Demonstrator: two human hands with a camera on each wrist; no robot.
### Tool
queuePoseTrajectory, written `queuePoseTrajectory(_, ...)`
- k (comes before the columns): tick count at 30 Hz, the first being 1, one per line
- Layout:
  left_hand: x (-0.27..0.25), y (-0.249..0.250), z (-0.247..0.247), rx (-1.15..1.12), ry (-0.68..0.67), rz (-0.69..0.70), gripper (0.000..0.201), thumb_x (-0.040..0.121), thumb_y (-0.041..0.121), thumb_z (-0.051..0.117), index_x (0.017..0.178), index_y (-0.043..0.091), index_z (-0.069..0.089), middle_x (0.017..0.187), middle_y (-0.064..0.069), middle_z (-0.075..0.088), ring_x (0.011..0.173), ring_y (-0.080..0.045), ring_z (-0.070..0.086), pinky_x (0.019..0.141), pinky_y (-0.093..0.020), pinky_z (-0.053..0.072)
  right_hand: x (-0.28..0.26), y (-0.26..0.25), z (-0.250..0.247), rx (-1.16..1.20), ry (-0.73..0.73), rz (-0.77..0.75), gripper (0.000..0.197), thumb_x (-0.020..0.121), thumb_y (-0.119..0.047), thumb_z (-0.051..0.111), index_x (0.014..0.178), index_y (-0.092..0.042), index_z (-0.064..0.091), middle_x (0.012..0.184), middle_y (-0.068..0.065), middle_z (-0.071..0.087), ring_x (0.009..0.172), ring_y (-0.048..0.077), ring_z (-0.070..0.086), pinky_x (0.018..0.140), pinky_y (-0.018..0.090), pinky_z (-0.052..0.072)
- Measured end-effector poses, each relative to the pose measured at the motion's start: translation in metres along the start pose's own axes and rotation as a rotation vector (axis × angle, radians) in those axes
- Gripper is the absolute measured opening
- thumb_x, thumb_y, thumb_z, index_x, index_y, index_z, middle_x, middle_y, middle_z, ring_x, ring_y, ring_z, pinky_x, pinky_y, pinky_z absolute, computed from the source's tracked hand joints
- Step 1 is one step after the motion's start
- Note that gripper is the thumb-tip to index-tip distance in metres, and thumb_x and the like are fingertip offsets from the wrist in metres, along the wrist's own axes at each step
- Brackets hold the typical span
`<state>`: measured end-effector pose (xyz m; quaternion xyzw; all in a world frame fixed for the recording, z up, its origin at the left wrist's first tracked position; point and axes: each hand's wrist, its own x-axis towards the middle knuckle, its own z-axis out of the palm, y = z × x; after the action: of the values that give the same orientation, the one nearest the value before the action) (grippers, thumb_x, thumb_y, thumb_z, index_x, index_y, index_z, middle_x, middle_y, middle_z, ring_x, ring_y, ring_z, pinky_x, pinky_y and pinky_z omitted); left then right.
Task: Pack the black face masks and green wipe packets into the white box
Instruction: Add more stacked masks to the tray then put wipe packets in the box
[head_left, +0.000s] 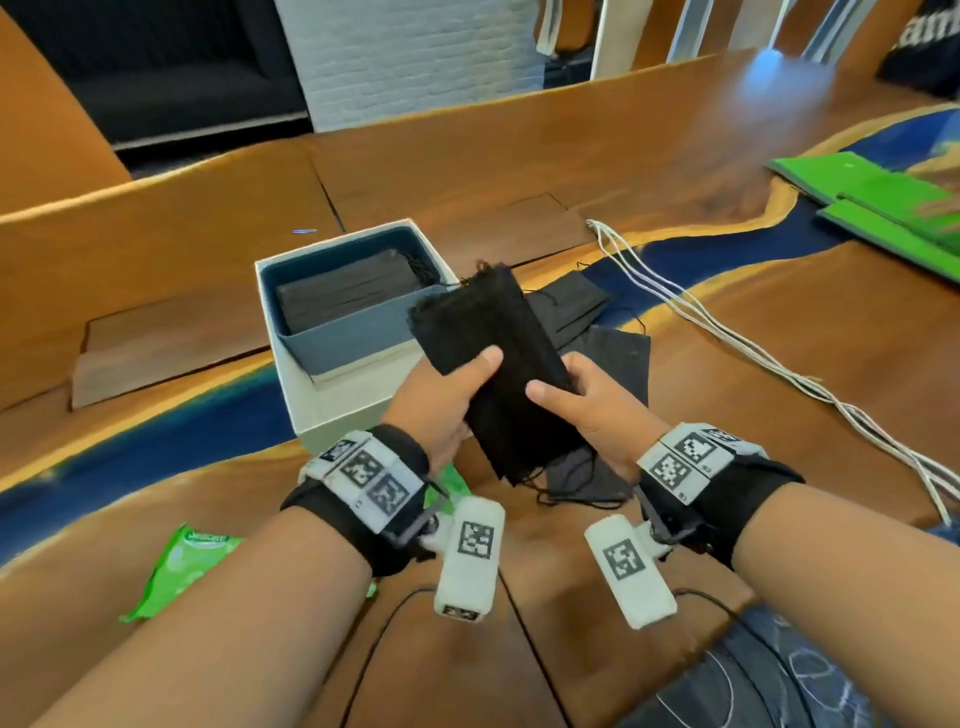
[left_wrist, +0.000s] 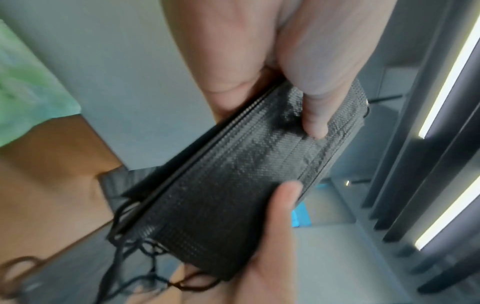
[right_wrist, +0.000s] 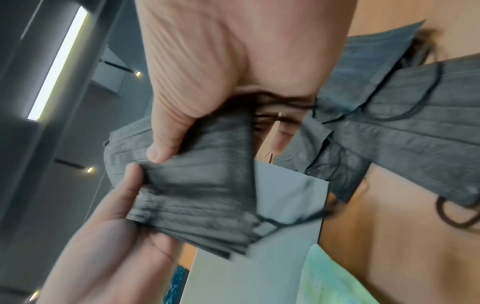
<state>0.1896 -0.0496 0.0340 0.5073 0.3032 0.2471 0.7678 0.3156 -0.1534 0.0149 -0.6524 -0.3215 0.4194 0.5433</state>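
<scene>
Left hand (head_left: 447, 400) and right hand (head_left: 587, 410) both clamp a stack of black face masks (head_left: 498, 353), thumbs on top, probably squaring it for insertion, just right of the white box (head_left: 332, 410). Loose masks (head_left: 613, 353) lie beyond; a green wipe packet (head_left: 182, 566) lies nearer than the box.

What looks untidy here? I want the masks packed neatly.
The stack of black masks held in both hands is fanned unevenly, ear loops dangling. Loose masks lie skewed on the table, beside the white box.
</scene>
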Motion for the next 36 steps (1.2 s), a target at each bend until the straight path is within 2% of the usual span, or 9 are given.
queuePoseTrajectory(3,-0.002,0.026,-0.018,-0.186,0.094,0.048,0.033,0.096,0.014,0.050,0.129,0.012,0.053,0.120,-0.006,0.065,0.107,-0.019,0.063,0.092,-0.037,0.052,0.008,-0.003,0.010,0.020,-0.095,-0.002,0.033,0.079,-0.036,0.072,0.108,-0.028,0.058,0.115,0.002,0.067,0.103,0.014,0.065,0.091,0.032,0.052)
queuePoseTrajectory(6,-0.006,0.042,-0.035,-0.286,0.191,0.083,0.035,0.098,0.017,0.048,0.131,0.008,0.051,0.118,-0.007,0.065,0.101,-0.017,0.066,0.079,-0.032,0.058,0.013,-0.008,0.031,0.209,-0.157,0.027,0.013,0.093,-0.015,0.056,0.101,-0.024,0.060,0.092,-0.007,0.072,0.081,0.005,0.069,0.069,0.019,0.054)
queuePoseTrajectory(8,-0.009,0.048,-0.042,-0.306,0.253,0.100,0.035,0.098,0.017,0.046,0.131,0.006,0.050,0.120,-0.009,0.064,0.101,-0.019,0.065,0.079,-0.033,0.058,0.020,-0.013,0.046,0.276,-0.172,0.031,0.017,0.096,-0.014,0.052,0.109,-0.021,0.059,0.096,-0.005,0.072,0.084,0.009,0.069,0.068,0.021,0.056)
queuePoseTrajectory(12,-0.016,0.046,-0.054,-0.328,0.315,0.102,0.021,0.098,0.015,0.047,0.115,0.007,0.057,0.117,-0.011,0.065,0.099,-0.021,0.066,0.083,-0.035,0.057,0.039,-0.030,0.066,0.343,-0.127,-0.011,0.026,0.096,-0.016,0.052,0.119,-0.025,0.058,0.121,0.003,0.066,0.108,0.020,0.065,0.094,0.044,0.051)
queuePoseTrajectory(18,-0.026,0.038,-0.074,-0.064,0.411,0.124,0.019,0.092,0.014,0.057,0.109,0.024,0.061,0.107,0.006,0.067,0.100,-0.013,0.061,0.087,-0.030,0.049,0.067,-0.047,0.064,0.259,-0.053,0.010,0.022,0.096,-0.011,0.050,0.109,-0.025,0.062,0.117,0.005,0.067,0.108,0.023,0.064,0.096,0.043,0.050)
queuePoseTrajectory(21,-0.026,0.046,-0.087,0.166,0.371,0.116,0.009,0.094,0.028,0.053,0.100,0.030,0.060,0.100,0.022,0.063,0.096,0.003,0.056,0.082,-0.018,0.039,0.080,-0.052,0.058,0.286,-0.010,0.056,0.024,0.098,-0.006,0.045,0.108,-0.023,0.059,0.111,0.005,0.067,0.092,0.018,0.065,0.070,0.029,0.054)
queuePoseTrajectory(24,-0.019,0.048,-0.103,0.425,0.417,0.090,0.028,0.096,0.035,0.047,0.122,0.025,0.052,0.115,0.016,0.055,0.110,-0.003,0.049,0.092,-0.019,0.031,0.095,-0.063,0.052,0.318,0.030,0.103,0.022,0.099,-0.007,0.043,0.112,-0.022,0.054,0.100,0.002,0.064,0.079,0.012,0.062,0.051,0.019,0.051)
queuePoseTrajectory(29,-0.003,0.032,-0.129,0.700,0.651,0.117,0.040,0.093,0.018,0.053,0.132,0.026,0.046,0.138,0.003,0.044,0.130,-0.017,0.039,0.111,-0.036,0.030,0.130,-0.080,0.050,0.321,0.076,0.149,0.023,0.099,-0.006,0.042,0.101,-0.024,0.055,0.090,0.000,0.061,0.074,0.012,0.059,0.048,0.018,0.050)
queuePoseTrajectory(36,0.012,0.007,-0.140,0.490,0.612,-0.158,0.051,0.100,0.032,0.034,0.149,0.034,0.017,0.152,-0.001,0.032,0.131,-0.026,0.040,0.111,-0.040,0.032,0.184,-0.095,0.066,0.255,0.049,0.189,0.022,0.099,-0.005,0.041,0.092,-0.022,0.053,0.092,0.005,0.059,0.075,0.017,0.058,0.045,0.019,0.049)
